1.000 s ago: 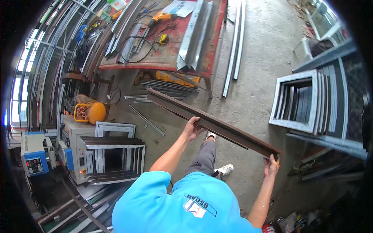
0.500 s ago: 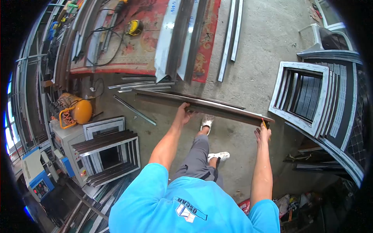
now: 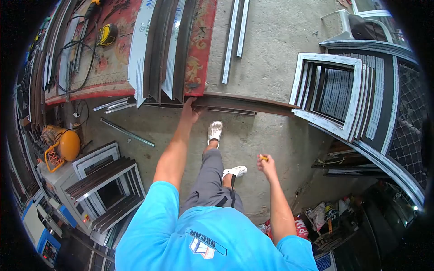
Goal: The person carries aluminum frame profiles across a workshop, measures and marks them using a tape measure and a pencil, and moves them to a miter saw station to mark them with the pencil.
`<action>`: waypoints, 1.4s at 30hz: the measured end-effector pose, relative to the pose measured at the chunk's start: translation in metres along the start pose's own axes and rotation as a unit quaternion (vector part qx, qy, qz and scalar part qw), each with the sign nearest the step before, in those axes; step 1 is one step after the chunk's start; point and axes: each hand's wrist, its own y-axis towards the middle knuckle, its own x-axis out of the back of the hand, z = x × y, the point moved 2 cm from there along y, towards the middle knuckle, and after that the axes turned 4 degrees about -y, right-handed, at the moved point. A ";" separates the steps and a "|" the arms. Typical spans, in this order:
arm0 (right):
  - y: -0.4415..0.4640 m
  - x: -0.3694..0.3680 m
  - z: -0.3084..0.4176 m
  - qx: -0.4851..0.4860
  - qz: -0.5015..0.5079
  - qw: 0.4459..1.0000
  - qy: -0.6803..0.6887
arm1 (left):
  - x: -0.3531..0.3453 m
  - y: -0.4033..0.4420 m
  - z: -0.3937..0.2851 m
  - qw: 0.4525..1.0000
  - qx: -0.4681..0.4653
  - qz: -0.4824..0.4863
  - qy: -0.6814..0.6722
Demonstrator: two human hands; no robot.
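Observation:
A long brown window-frame profile (image 3: 246,105) stretches across the middle of the view, its right end close to a stack of white-faced frames. My left hand (image 3: 191,111) is closed round the profile toward its left end, just below the table corner; part of the fingers is hidden behind it. Lower down and apart from the profile, my right hand (image 3: 267,168) is closed on a pencil, of which only a short yellow-orange bit (image 3: 263,158) shows.
A red-covered table (image 3: 199,58) bears long profiles (image 3: 140,54), a yellow tape measure (image 3: 107,35) and a cabled tool. The stacked frames (image 3: 354,97) stand at right, more frames (image 3: 131,174) at lower left. An orange compressor (image 3: 68,143) and a metal strip (image 3: 126,132) are at left.
My right hand has let go of the profile's right end and come down toward my body, keeping the pencil. My left hand still grips the profile, and the view has swung right.

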 end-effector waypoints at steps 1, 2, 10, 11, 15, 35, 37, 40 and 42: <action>-0.001 0.001 -0.020 -0.011 0.006 1.000 -0.028 | -0.003 0.001 -0.004 1.000 -0.004 0.008 0.005; -0.003 0.002 -0.038 -0.021 0.014 0.998 -0.056 | -0.002 0.000 -0.004 1.000 -0.004 -0.003 0.012; -0.066 -0.007 -0.036 -0.001 0.002 0.995 -0.102 | 0.025 -0.040 0.002 0.896 -0.140 0.048 0.419; -0.071 -0.010 -0.025 0.017 0.018 0.995 -0.095 | 0.038 -0.047 0.002 0.838 -0.154 0.053 0.521; -0.092 0.007 -0.021 0.024 0.016 0.988 -0.152 | 0.149 -0.110 0.053 0.668 -0.153 0.025 0.728; -0.103 0.009 0.058 0.047 0.029 0.977 -0.207 | -0.189 -0.151 -0.390 0.423 -0.630 -0.172 0.629; -0.105 0.001 0.075 0.075 0.043 0.981 -0.175 | -0.213 -0.146 -0.386 0.429 -0.523 -0.252 0.693; -0.130 -0.012 0.106 0.109 0.051 0.969 -0.215 | -0.215 -0.119 -0.398 0.462 -0.441 -0.311 0.704; -0.138 -0.012 0.116 0.129 0.043 0.939 -0.315 | -0.211 -0.117 -0.407 0.472 -0.431 -0.318 0.701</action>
